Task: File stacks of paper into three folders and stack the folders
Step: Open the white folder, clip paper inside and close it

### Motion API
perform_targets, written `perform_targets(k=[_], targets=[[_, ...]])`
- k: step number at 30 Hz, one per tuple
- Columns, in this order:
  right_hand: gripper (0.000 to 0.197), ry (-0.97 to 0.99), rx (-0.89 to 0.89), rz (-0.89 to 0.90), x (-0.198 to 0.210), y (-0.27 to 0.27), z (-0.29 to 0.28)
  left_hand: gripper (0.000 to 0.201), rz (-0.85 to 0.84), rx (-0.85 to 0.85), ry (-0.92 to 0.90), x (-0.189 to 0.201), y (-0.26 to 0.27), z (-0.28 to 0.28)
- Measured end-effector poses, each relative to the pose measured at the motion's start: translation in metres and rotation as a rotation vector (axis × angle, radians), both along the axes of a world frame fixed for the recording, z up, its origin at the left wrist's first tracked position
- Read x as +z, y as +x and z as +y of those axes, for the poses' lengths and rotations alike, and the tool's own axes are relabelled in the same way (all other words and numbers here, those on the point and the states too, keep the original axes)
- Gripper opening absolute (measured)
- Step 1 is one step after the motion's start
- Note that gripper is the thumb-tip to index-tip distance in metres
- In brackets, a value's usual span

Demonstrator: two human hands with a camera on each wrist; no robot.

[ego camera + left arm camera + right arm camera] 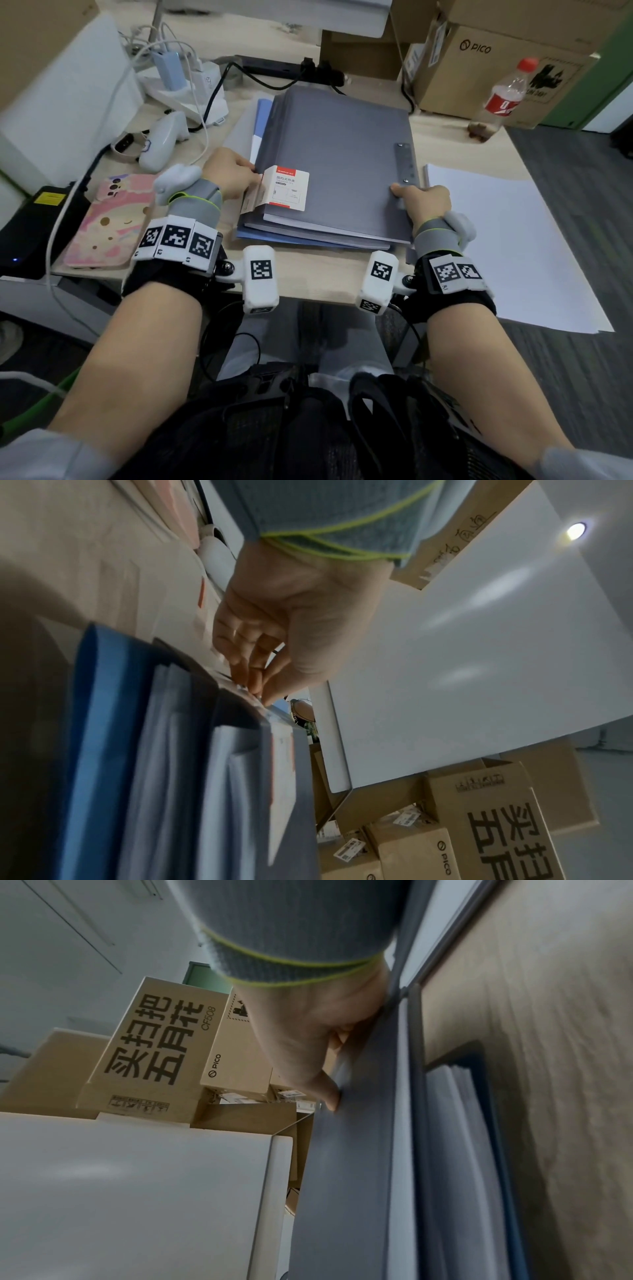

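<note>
Three folders lie stacked on the desk: a grey folder with a white and red label on top, a second grey one under it, and a blue folder at the bottom. My left hand pinches the top folder's left edge beside the label; in the left wrist view the left hand has thumb and fingers closed on that edge. My right hand grips the right edge, thumb on the cover, fingers hidden underneath. The right wrist view shows the right hand on the grey folder, with sheets inside a lower folder.
A stack of white paper lies right of the folders, hanging over the desk edge. A pink phone, a black power pack and a white controller sit left. Cardboard boxes, a bottle and a power strip stand behind.
</note>
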State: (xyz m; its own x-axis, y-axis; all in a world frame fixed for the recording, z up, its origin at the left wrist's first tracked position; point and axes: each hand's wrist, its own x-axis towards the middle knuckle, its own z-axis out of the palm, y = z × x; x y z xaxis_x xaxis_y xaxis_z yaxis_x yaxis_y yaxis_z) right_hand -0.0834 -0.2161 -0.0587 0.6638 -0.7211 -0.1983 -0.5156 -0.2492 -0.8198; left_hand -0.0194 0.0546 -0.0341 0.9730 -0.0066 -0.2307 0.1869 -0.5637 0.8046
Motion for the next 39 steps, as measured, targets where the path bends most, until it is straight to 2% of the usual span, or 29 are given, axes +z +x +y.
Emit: perform_targets(k=[2,6,8,13,14,16,17,19,21,25,27,28,30,34,39], targets=[[0.048,0.014,0.013,0.016,-0.001,-0.003,0.001,0.011,0.073,-0.001,-0.057,0.002,0.001,-0.001],[0.066,-0.013,0.062,0.087,0.001,-0.008,0.003,0.018,0.149,-0.009,-0.139,0.003,0.002,0.002],[0.069,-0.021,0.091,0.107,0.005,-0.007,0.003,0.031,0.125,-0.043,-0.090,0.003,0.005,0.007],[0.085,0.028,0.095,0.152,0.006,-0.001,0.001,0.037,-0.007,-0.041,0.071,0.002,0.009,0.015],[0.091,0.061,0.087,0.154,0.005,0.000,0.003,0.035,0.003,-0.034,0.073,0.000,0.008,0.014],[0.102,0.154,0.051,0.117,-0.003,0.002,0.003,0.016,0.036,-0.057,0.068,-0.004,0.010,0.010],[0.103,0.184,0.031,0.096,-0.008,0.003,0.002,0.017,0.051,-0.057,0.064,-0.005,0.009,0.007],[0.103,0.209,0.001,0.071,-0.011,0.005,0.002,0.015,0.073,-0.051,-0.007,-0.003,0.009,0.005],[0.098,0.228,-0.023,0.057,-0.009,0.006,0.003,0.036,0.075,-0.044,-0.087,-0.003,0.012,0.009],[0.097,0.303,-0.059,0.029,-0.012,0.013,0.000,0.036,0.008,-0.088,-0.044,0.001,0.019,0.024],[0.097,0.333,-0.070,0.027,-0.015,0.016,-0.003,0.043,-0.082,-0.057,0.143,0.003,0.021,0.031],[0.095,0.345,-0.075,0.026,-0.017,0.018,-0.004,0.048,-0.101,-0.030,0.296,0.001,0.023,0.035],[0.094,0.369,-0.077,0.031,-0.019,0.019,-0.005,0.050,-0.068,-0.037,0.476,-0.004,0.024,0.040],[0.087,0.379,-0.093,0.010,-0.020,0.016,-0.004,0.050,0.083,-0.026,0.339,-0.010,0.023,0.040],[0.069,0.287,-0.120,0.007,-0.016,0.015,-0.006,0.040,0.125,-0.046,0.160,-0.013,0.019,0.038]])
